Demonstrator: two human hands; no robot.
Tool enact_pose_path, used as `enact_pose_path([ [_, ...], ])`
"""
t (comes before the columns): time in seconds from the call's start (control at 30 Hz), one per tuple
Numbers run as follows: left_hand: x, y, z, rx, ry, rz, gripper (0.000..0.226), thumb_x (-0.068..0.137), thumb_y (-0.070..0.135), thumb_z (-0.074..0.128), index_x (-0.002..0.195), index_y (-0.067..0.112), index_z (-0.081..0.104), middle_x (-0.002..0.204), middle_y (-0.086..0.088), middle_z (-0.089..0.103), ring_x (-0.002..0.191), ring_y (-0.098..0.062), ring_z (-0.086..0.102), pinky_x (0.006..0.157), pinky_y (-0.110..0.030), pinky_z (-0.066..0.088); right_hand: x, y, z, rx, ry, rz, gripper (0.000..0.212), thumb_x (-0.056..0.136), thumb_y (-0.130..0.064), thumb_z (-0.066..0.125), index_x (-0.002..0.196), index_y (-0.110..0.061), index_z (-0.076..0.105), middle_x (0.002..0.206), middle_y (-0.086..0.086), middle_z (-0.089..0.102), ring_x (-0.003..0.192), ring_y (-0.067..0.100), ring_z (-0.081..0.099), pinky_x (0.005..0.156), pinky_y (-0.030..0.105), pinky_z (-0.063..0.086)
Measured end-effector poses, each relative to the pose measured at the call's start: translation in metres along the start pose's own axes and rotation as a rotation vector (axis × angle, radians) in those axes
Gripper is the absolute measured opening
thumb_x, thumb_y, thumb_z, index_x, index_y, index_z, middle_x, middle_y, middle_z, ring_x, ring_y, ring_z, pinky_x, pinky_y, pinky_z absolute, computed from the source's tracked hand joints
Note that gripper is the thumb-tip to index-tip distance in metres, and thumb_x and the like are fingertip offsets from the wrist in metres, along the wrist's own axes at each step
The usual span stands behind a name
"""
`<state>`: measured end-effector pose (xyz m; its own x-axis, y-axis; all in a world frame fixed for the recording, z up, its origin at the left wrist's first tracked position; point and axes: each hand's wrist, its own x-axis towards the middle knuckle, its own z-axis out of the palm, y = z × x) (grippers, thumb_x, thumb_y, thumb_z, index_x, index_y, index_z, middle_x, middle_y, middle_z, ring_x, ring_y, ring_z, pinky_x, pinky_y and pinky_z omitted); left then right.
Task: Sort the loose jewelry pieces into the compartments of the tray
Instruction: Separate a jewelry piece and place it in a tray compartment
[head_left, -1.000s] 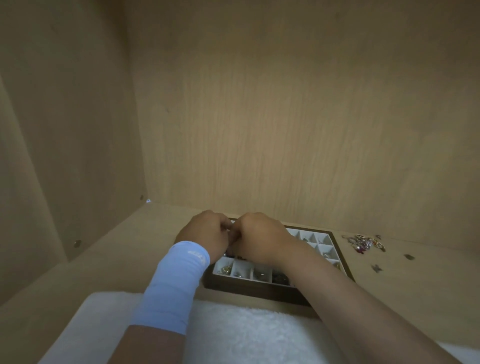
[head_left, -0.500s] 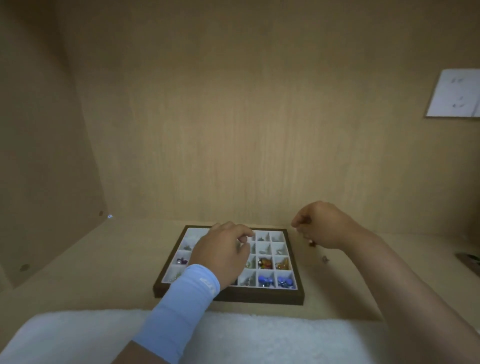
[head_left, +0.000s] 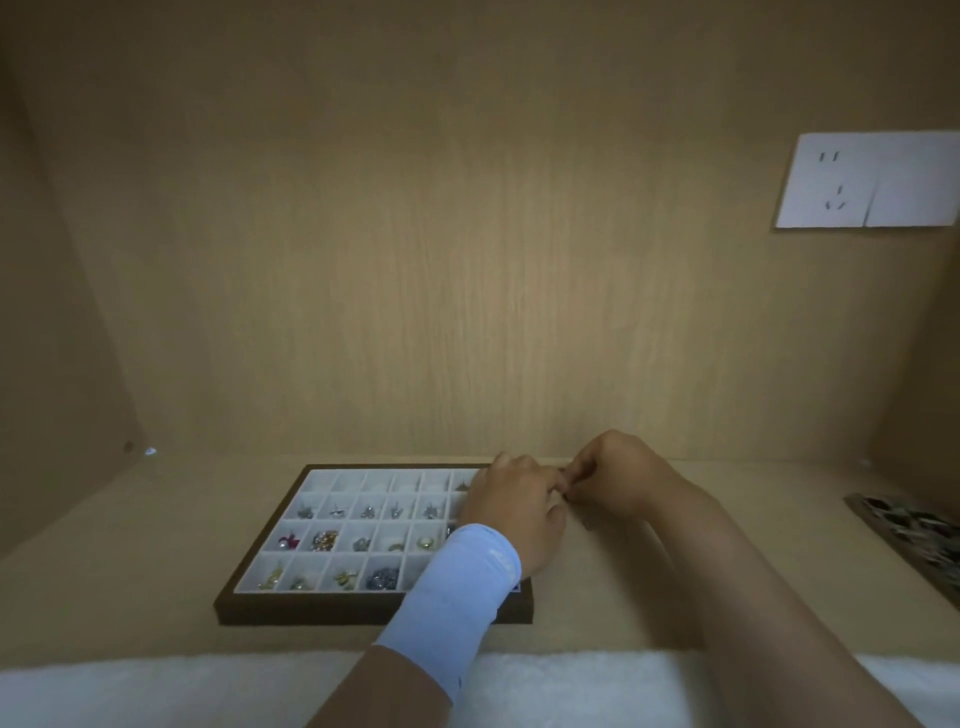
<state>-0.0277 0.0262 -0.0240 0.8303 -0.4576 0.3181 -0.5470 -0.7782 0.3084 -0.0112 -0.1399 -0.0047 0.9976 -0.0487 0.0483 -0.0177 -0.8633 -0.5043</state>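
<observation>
Behind the worktop (head_left: 130, 571) rises a wood-grain back panel (head_left: 467, 260), with wooden side walls at left and right. Along the worktop's near edge lies a white fluffy cloth (head_left: 182, 691). Just beyond it, left of centre, sits the tray (head_left: 363, 616), dark-rimmed, with white compartments in four rows. A white socket (head_left: 862, 182) is fixed high on the panel, toward the right. At the worktop's right edge a second tray (head_left: 914, 530), dark and cut off by the frame, holds blurred contents.

Both hands meet above the tray's far right corner. The left hand (head_left: 514, 514), with a pale blue wristband (head_left: 457, 592), covers the tray's right-hand compartments. The right hand (head_left: 618, 478) comes in from the right, just off the tray. Their curled fingertips touch; whether they pinch a piece between them cannot be told.

Jewelry pieces fill most of the near three rows: a red piece (head_left: 288, 541) and a gold cluster (head_left: 324, 540) in the second row from the near edge, a blue-grey piece (head_left: 383, 578) in the nearest row.
</observation>
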Motion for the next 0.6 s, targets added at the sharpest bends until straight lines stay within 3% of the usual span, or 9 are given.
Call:
enact_pose_path([
  [0.27, -0.005, -0.003, 0.007, -0.034, 0.067, -0.015, 0.031, 0.092, 0.029, 0.050, 0.121, 0.033, 0.060, 0.118, 0.005, 0.060, 0.117, -0.020, 0.045, 0.102, -0.035, 0.036, -0.002, -0.003, 0.005, 0.018, 0.034, -0.036, 0.011, 0.078, -0.016, 0.079, 0.073, -0.026, 0.079, 0.071, -0.010, 0.073, 0.076, 0.007, 0.071, 0.075, 0.025, 0.056],
  [0.4, -0.005, -0.004, 0.004, -0.017, 0.205, -0.067, 0.031, 0.094, 0.030, 0.046, 0.124, 0.034, 0.054, 0.119, 0.008, 0.061, 0.114, -0.018, 0.047, 0.099, -0.032, 0.031, -0.004, -0.012, -0.002, 0.194, 0.067, -0.119, 0.023, 0.082, -0.004, 0.075, 0.073, -0.025, 0.073, 0.062, -0.013, 0.068, 0.056, -0.007, 0.060, 0.059, 0.011, 0.047],
  [0.47, -0.004, -0.004, 0.001, -0.064, 0.255, -0.101, 0.031, 0.096, 0.030, 0.045, 0.126, 0.032, 0.054, 0.118, 0.009, 0.062, 0.113, -0.018, 0.049, 0.099, -0.032, 0.031, -0.006, -0.019, -0.005, 0.396, 0.061, -0.132, 0.024, 0.087, 0.004, 0.068, 0.081, -0.019, 0.071, 0.059, -0.011, 0.067, 0.055, 0.001, 0.060, 0.053, 0.016, 0.046],
  [0.53, -0.004, -0.007, -0.004, -0.158, 0.279, -0.139, 0.026, 0.096, 0.028, 0.047, 0.119, 0.032, 0.057, 0.110, 0.011, 0.066, 0.108, -0.016, 0.054, 0.096, -0.032, 0.035, -0.009, -0.028, -0.007, 0.560, 0.040, -0.139, 0.019, 0.088, 0.005, 0.067, 0.092, -0.013, 0.071, 0.068, -0.001, 0.067, 0.066, 0.018, 0.059, 0.057, 0.028, 0.046],
  [0.6, -0.004, -0.012, -0.011, -0.277, 0.281, -0.191, 0.020, 0.095, 0.028, 0.051, 0.111, 0.035, 0.060, 0.098, 0.015, 0.067, 0.098, -0.014, 0.060, 0.092, -0.032, 0.044, -0.011, -0.037, -0.008, 0.639, 0.019, -0.162, 0.017, 0.088, 0.003, 0.069, 0.098, -0.011, 0.071, 0.076, 0.006, 0.065, 0.071, 0.025, 0.055, 0.063, 0.036, 0.042],
])
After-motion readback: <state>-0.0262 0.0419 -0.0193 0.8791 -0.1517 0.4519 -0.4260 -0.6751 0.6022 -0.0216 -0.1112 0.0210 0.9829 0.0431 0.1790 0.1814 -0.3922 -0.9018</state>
